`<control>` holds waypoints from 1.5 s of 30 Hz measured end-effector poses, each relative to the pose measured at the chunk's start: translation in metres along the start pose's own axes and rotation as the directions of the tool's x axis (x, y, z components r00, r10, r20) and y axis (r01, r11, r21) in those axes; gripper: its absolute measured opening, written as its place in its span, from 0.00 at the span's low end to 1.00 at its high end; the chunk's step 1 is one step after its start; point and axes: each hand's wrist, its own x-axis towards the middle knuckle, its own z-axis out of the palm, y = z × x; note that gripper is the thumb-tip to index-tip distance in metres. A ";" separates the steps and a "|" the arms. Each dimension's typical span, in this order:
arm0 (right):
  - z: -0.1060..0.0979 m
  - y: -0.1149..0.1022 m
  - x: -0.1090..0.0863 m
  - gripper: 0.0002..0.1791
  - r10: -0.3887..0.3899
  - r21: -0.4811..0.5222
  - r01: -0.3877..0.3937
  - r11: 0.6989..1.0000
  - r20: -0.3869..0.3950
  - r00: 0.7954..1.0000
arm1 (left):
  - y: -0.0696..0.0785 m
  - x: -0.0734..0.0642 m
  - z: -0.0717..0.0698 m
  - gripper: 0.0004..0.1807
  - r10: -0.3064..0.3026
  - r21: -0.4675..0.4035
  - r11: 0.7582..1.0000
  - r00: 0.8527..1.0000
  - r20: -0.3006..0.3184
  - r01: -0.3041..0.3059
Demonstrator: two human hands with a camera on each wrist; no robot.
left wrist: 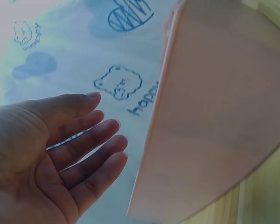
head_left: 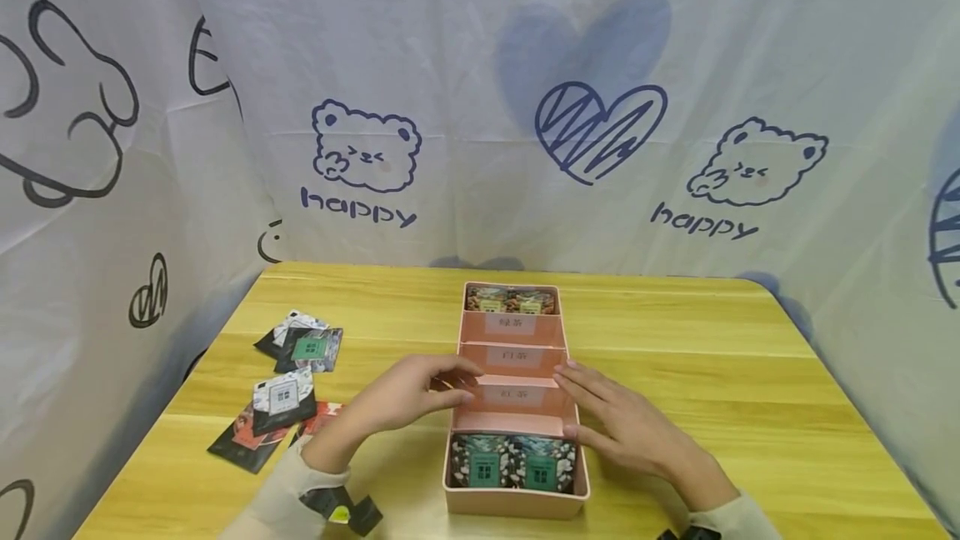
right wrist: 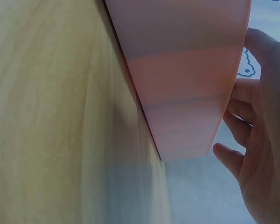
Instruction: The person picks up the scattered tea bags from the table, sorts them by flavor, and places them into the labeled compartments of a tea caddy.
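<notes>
A long pink divided box stands on the table, running away from me. Two green-labelled tea sachets lie side by side in its front compartment, and two yellow-labelled sachets stand in the farthest one. White paper labels with Chinese writing mark the dividers between. My left hand hovers at the box's left rim, fingers loosely bent and apart, holding nothing; the left wrist view shows it beside the pink side wall. My right hand rests its extended fingers on the right rim, as the right wrist view confirms.
Left of the box, several loose sachets lie in two groups: black-and-white ones with a green-labelled sachet farther back, and a white-and-black sachet over red-labelled ones nearer me. A printed cloth hangs behind the wooden table.
</notes>
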 end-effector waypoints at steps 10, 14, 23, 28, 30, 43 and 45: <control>0.000 0.000 0.000 0.38 0.005 0.003 -0.005 1.000 0.000 1.000 | -0.023 -0.020 -0.021 0.18 -0.078 0.002 0.997 0.994 -0.075 0.078; 0.000 0.000 0.000 0.38 0.006 0.004 -0.006 1.000 -0.001 1.000 | -0.033 -0.030 -0.029 0.17 -0.108 0.003 0.994 0.988 -0.113 0.109; -0.001 0.000 -0.001 0.38 0.012 0.005 -0.012 1.000 0.004 1.000 | -0.056 -0.060 -0.050 0.21 -0.198 0.071 0.975 0.967 -0.159 0.211; -0.001 0.000 -0.002 0.38 0.019 0.007 -0.019 1.000 0.009 1.000 | -0.071 -0.076 -0.060 0.24 -0.253 0.104 0.956 0.952 -0.174 0.273; -0.001 0.000 -0.002 0.38 0.018 0.009 -0.019 1.000 0.007 1.000 | -0.076 -0.082 -0.063 0.24 -0.267 0.091 0.954 0.948 -0.173 0.285; -0.001 0.000 -0.002 0.38 0.022 0.018 -0.022 1.000 0.007 1.000 | -0.099 -0.101 -0.070 0.33 -0.341 0.113 0.933 0.940 -0.026 0.341; -0.001 0.000 -0.002 0.38 0.025 0.020 -0.025 0.999 0.009 1.000 | -0.102 -0.102 -0.069 0.33 -0.331 0.131 0.935 0.944 -0.007 0.329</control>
